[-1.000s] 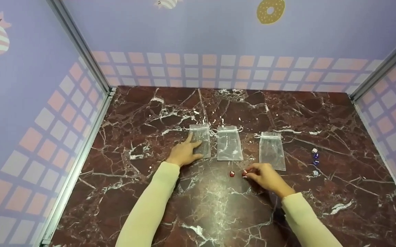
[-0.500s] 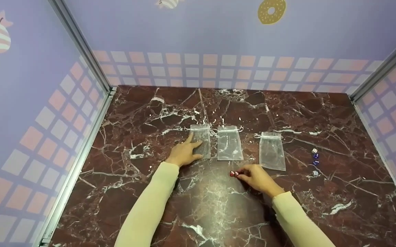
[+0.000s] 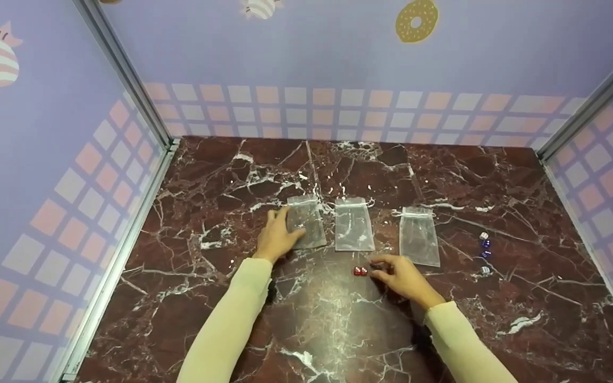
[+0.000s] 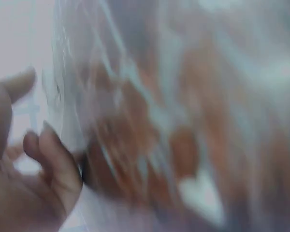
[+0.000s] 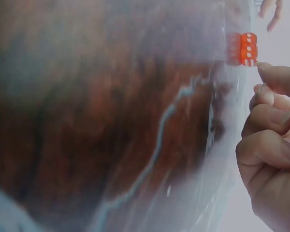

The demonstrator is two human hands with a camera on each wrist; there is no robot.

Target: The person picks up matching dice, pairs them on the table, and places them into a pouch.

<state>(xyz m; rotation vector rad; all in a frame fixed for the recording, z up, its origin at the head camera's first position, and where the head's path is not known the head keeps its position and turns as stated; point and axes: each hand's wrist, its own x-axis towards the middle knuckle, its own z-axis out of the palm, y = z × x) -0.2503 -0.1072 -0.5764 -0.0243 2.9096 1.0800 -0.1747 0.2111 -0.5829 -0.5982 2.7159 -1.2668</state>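
Note:
Two red dice [image 3: 360, 271] sit side by side on the dark marbled table, and the right wrist view shows a red die's white pips [image 5: 249, 48]. My right hand [image 3: 403, 277] is just to their right, thumb and forefinger parted and holding nothing, the other fingers bent. Over the left edge of the leftmost sheer drawstring pouch [image 3: 311, 226] lies my left hand [image 3: 277, 234], with fingers loosely bent and thumb on the mesh. A second pouch [image 3: 354, 226] lies flat beside it, directly beyond the red dice. The third pouch [image 3: 419, 236] is farther right.
On the right stand a white die [image 3: 484, 235], two blue dice [image 3: 486, 249] and a pale die [image 3: 485, 270] in a rough column. Patterned panels [image 3: 306, 109] wall in the table [image 3: 221, 298] at the back and both sides.
My right hand has slid one red die left against the other and let go of it. My left hand has drawn back slightly, and the leftmost pouch has shifted and turned a little to the left.

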